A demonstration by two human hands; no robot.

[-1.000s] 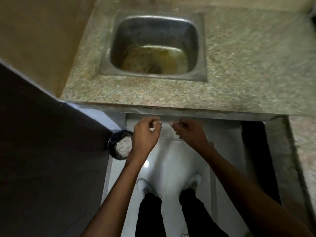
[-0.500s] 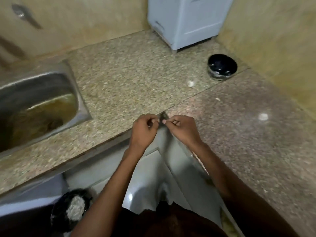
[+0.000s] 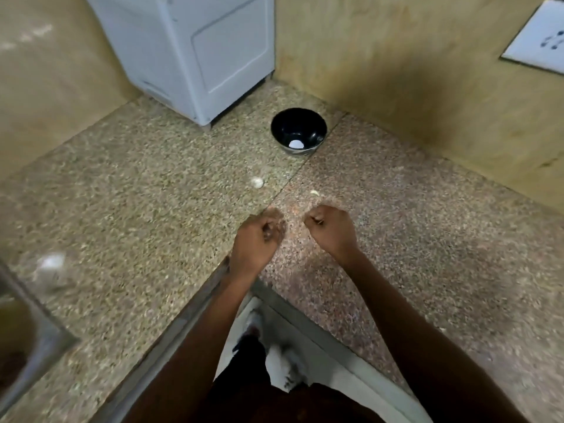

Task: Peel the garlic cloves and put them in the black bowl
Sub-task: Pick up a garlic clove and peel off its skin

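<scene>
Left hand: the left hand point(image 3: 254, 241) is curled over the counter edge; fingertips are blurred, so a pinch on a small item, presumably a clove, is likely but cannot be confirmed.
Right hand: the right hand point(image 3: 331, 228) is curled with fingertips drawn together; whether they grasp a scrap of skin cannot be told.
Change: 0.5 s ago both hands met at 1 point in front of the body; now they are apart and further over the counter point(image 3: 152, 209). The view has swung from the sink toward the corner.
Meaning: judged as a peeling pull just finished or a skin torn free; transfer not yet done.
Task items: the black bowl point(image 3: 299, 129) stands well beyond the hands near the wall, 1 pale piece inside. 1 garlic clove point(image 3: 257, 181) lies between hands and bowl; 1 pale scrap point(image 3: 315, 192) lies near the right hand.
Surroundings: white appliance point(image 3: 195, 50) left of the bowl; sink corner point(image 3: 27, 337) far left.
Obstructions: none seen on the path to the bowl.
</scene>
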